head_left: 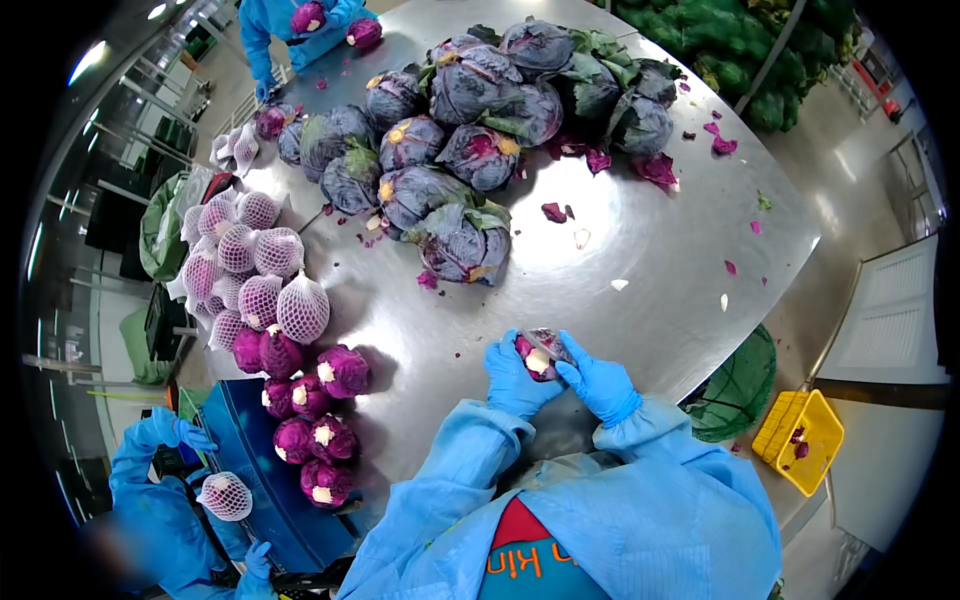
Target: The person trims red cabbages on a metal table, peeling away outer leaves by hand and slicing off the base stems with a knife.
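A small red cabbage (540, 366) with a pale cut stem is held close to my body at the table's near edge. My left hand (516, 380), in a blue glove, wraps around its left side. My right hand (602, 388), also gloved, grips it from the right with bent fingers. A greyish strip lies across the top of the cabbage between the hands; whether it is a leaf or a blade I cannot make out. Left of my hands stand several peeled red cabbages (343, 371) with white stem ends.
Untrimmed red cabbages (470, 85) are heaped across the metal table (620, 320). Net-wrapped cabbages (258, 250) sit at the left. Two co-workers in blue handle cabbages, one (165, 500) lower left, one (262, 30) at the far end. A yellow basket (822, 440) and green net (740, 390) are right.
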Tool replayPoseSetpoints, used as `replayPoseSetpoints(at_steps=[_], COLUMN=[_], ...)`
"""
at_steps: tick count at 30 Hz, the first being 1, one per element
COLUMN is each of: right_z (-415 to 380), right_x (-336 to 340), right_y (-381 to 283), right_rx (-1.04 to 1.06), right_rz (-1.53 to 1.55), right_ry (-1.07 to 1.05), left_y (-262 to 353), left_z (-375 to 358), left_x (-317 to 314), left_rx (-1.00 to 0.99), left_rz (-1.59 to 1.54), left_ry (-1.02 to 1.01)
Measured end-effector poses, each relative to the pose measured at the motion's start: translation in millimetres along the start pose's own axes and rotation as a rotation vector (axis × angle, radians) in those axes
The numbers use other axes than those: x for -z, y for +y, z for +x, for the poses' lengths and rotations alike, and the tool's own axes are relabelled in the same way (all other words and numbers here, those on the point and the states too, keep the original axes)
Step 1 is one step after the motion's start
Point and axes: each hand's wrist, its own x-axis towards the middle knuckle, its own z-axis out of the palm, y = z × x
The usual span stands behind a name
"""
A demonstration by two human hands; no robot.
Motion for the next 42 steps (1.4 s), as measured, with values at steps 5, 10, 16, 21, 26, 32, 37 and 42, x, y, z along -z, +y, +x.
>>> replayPoseSetpoints(at_steps=[5,10,16,21,26,32,37,42], right_z=[17.0,33.1,33.3,36.8,55.6,48.1,32.1,-15.2], right_x=[4.8,11.4,19.7,21.7,15.9,4.5,6.0,22.9], right_y=[10.3,22.0,11.2,19.2,39.5,31.9,69.0,111.2], right_rx=[0.087,0.139,-0.038,-0.06,-0.043,-0.197,-0.43,-0.587], right_rz=[-0.078,0.005,-0.116,0.169,0.181,0.571,0.645,0.501], right_ry=[-0.056,-0.099,-0.119,-0.132,-0.105,0.009,0.084,0.31], left_y=[12.4,38.7,59.0,62.5,69.0,10.1,-24.8,-40.9], left_z=[6.3,16.4,9.9,21.5,4.9,-9.5,-19.0,-39.4], left_x=[4.5,6.2,4.0,-2.2,-3.1,2.3,22.5,18.5], left_rx=[0.057,0.098,0.147,0.16,0.128,-0.081,0.021,0.229], left_rz=[-0.193,-0.001,0.087,0.045,0.168,-0.163,-0.628,-1.04], left_ry=[-0.054,-0.18,0.008,-0.202,-0.029,-0.046,-0.17,-0.174])
